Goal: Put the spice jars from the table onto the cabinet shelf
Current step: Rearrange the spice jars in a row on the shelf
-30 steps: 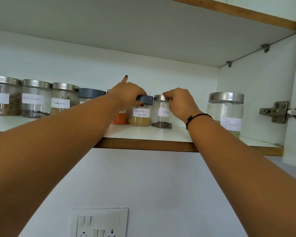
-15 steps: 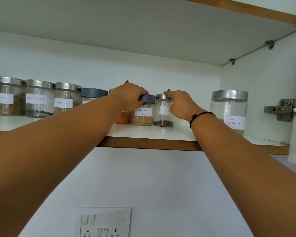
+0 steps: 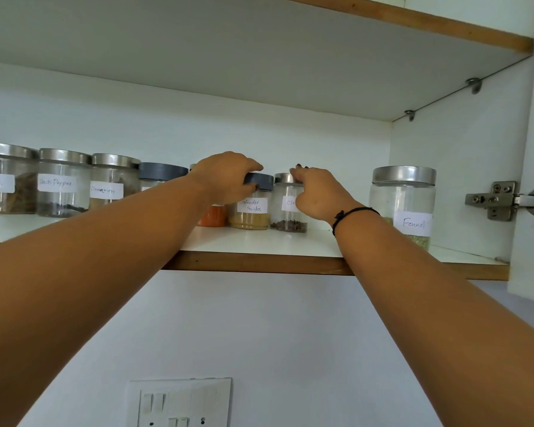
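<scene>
The left hand [image 3: 228, 177] clasps the grey lid of the coriander jar [image 3: 250, 214]; the right hand [image 3: 318, 195] pinches the cloves jar [image 3: 285, 217] lid just beside it. Both jars stand on the shelf [image 3: 259, 241]. Best seat them flat, labels forward, then lift the fingers straight off.

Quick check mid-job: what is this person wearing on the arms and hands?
Both forearms are bare, with no sleeves in view. The right hand has a thin black cord bracelet at the wrist. Dark nail polish shows on it and on the left hand. No rings or watch are visible.
</scene>
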Motion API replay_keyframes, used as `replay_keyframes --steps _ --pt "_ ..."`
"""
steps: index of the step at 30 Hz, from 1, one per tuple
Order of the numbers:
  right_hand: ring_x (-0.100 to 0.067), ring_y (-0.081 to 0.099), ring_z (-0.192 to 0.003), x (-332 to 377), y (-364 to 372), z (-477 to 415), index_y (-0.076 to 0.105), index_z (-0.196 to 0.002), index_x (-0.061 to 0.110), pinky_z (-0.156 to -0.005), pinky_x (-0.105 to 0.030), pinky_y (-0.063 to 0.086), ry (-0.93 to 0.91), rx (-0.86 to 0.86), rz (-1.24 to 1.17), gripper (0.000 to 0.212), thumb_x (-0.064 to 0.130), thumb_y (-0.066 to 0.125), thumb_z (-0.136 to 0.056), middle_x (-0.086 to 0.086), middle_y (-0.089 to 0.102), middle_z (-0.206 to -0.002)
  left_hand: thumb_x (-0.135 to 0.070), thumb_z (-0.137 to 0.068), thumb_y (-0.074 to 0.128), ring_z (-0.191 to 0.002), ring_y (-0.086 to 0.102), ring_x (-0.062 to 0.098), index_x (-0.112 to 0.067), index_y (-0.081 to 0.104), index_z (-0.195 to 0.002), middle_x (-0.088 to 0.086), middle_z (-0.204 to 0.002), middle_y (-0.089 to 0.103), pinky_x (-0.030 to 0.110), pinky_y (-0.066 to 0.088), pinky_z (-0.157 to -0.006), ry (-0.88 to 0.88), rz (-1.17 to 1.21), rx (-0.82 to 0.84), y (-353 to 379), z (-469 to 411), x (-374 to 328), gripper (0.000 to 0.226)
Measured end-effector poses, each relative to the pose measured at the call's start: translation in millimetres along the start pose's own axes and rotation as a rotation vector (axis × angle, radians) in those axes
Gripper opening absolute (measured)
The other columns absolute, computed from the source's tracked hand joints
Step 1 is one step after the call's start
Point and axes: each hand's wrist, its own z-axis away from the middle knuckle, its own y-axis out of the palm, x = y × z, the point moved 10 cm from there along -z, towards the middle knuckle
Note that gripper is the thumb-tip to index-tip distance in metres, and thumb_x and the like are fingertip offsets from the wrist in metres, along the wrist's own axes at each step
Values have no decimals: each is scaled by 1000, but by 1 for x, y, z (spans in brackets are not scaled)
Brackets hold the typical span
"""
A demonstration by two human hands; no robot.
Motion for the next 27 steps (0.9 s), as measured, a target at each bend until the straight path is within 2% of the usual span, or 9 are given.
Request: replay_keyframes --steps 3,5,9,12,14,18,21,24,27 --pt "-35 55 -118 -1 -10 1 56 -126 -2 -99 -42 48 8 -94 -11 43 -5 49 -84 -18 59 -127 -36 -100 50 -135 47 26 -25 45 -147 3 -148 51 46 42 -108 -33 3 7 0 1 5 49" --pt "-33 59 -110 -1 -13 0 62 -119 2 -89 -36 51 2 -145 -29 38 -1 51 -83 -14 63 -117 -37 -100 50 -136 46 25 -27 44 -148 2 -149 50 46 41 -109 -42 11 0 -1 1 6 49" --pt "-29 61 -109 2 -20 4 66 -119 8 -83 -27 47 -42 -211 -24 32 11 53 -90 -11 67 -117 -37 -100 51 -135 47 24 -27 47 -146 1 -148 52 45 42 -108 -28 26 -26 -5 1 3 47" --pt "-28 63 -107 11 -27 11 68 -117 7 -88 -35 52 -55 -249 -7 30 16 52 -93 -11 69 -114 -37 -100 52 -134 48 24 -28 48 -145 1 -148 52 44 42 -108 -27 24 -30 -6 4 1 47" --pt "-28 64 -99 20 -35 17 69 -110 7 -84 -37 54 -68 -289 9 28 18 49 -95 -10 70 -105 -36 -100 52 -134 48 24 -27 49 -145 1 -148 52 43 41 -107 -21 33 -42 -10 5 -4 46" --pt "-26 66 -95 37 -56 36 72 -110 9 -83 -39 55 -116 -365 -44 29 16 48 -97 -9 72 -106 -37 -99 53 -130 52 22 -26 53 -141 -1 -143 58 41 45 -105 49 89 -138 -27 7 -28 44" --pt "-24 67 -96 47 -80 60 74 -110 12 -83 -39 55 -198 -403 -28 27 18 50 -97 -9 73 -105 -41 -99 50 -122 57 20 -29 56 -139 -3 -137 63 41 50 -100 101 70 -102 -24 8 -42 42" --pt "-21 66 -100 39 -118 84 74 -112 14 -87 -36 54 -244 -485 -10 27 19 52 -97 -6 73 -109 -43 -99 50 -127 54 20 -28 56 -139 -3 -141 59 40 46 -105 84 107 -94 -27 10 -51 43" --pt "-18 66 -105 5 -155 102 74 -113 16 -92 -30 52 -210 -583 -42 25 22 56 -96 -3 73 -113 -49 -99 49 -130 51 18 -30 53 -140 -3 -144 56 37 43 -105 114 166 -149 -41 14 -81 46"
